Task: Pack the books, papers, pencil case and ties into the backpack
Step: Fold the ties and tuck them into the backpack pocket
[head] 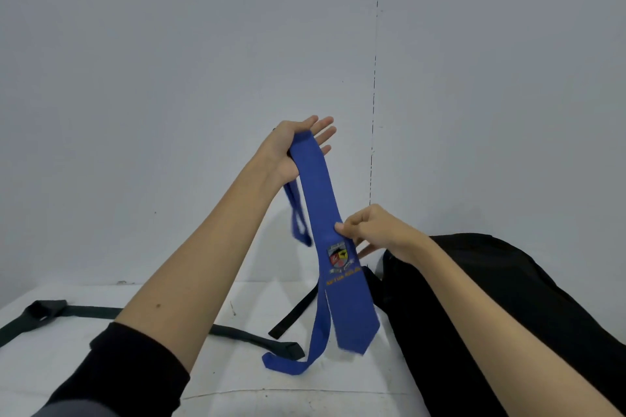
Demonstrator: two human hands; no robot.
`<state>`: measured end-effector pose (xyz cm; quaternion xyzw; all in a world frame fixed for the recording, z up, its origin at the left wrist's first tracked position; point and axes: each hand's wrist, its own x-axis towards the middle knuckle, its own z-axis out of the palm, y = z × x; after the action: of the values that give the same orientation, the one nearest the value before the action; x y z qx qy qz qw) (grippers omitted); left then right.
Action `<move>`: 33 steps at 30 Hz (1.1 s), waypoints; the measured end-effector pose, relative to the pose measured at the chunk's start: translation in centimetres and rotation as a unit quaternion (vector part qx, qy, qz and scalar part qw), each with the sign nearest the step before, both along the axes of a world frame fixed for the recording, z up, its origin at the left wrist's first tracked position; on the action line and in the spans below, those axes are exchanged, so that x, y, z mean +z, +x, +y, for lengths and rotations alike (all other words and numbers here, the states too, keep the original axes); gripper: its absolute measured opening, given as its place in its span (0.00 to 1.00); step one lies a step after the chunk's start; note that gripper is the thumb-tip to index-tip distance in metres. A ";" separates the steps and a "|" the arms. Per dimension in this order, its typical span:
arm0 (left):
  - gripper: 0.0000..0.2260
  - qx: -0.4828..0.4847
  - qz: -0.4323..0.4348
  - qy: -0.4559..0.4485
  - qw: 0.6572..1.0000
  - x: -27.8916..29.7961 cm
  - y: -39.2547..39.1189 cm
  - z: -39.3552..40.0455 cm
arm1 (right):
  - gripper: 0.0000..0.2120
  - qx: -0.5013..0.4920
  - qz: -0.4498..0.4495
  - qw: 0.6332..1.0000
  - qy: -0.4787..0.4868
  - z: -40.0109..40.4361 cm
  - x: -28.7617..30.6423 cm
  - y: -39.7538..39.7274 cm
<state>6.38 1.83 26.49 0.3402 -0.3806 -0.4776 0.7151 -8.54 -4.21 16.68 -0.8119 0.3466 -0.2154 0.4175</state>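
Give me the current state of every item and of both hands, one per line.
Blue tie: held up in the air, hanging down, its tip near the table.
Left hand: holds the tie's top, fingers extended.
Right hand: pinches the tie at mid-length.
Dark tie: lying flat on the white table, unpacked.
Black backpack: lying on the table at right; whether it is open cannot be told.

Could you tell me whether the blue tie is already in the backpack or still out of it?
Out. The blue tie hangs in the air, held by the left hand and pinched by the right hand, beside the backpack.
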 end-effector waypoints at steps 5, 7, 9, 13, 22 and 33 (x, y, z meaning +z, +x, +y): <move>0.16 -0.017 -0.029 0.033 0.999 -0.5 -0.7 0.3 | 0.14 0.006 0.134 0.991 -0.024 -1.3 -2.2 0.3; 0.16 -0.021 -0.037 0.030 0.999 -0.3 -0.8 0.3 | 0.16 0.008 0.175 0.983 -0.053 -1.9 -1.9 0.5; 0.16 -0.020 -0.039 0.021 0.999 0.1 -0.6 0.4 | 0.17 0.006 0.215 0.974 -0.076 -2.5 -1.7 0.5; 0.17 -0.028 -0.039 -0.001 0.999 1.1 -0.4 0.5 | 0.18 0.060 0.263 0.960 -0.079 -1.8 -1.7 -0.5; 0.16 -0.053 -0.063 -0.023 0.996 2.1 -1.5 0.6 | 0.11 0.084 -0.273 0.954 0.091 0.8 3.2 1.4; 0.31 -0.209 -0.081 0.025 0.974 -4.7 -1.6 0.7 | 0.05 -0.079 -0.331 0.940 0.040 2.0 7.8 2.0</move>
<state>4.78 2.51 21.74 0.3081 -0.4876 -0.5968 0.5578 -6.53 -2.25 24.52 -0.6475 0.2604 -0.4899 0.5224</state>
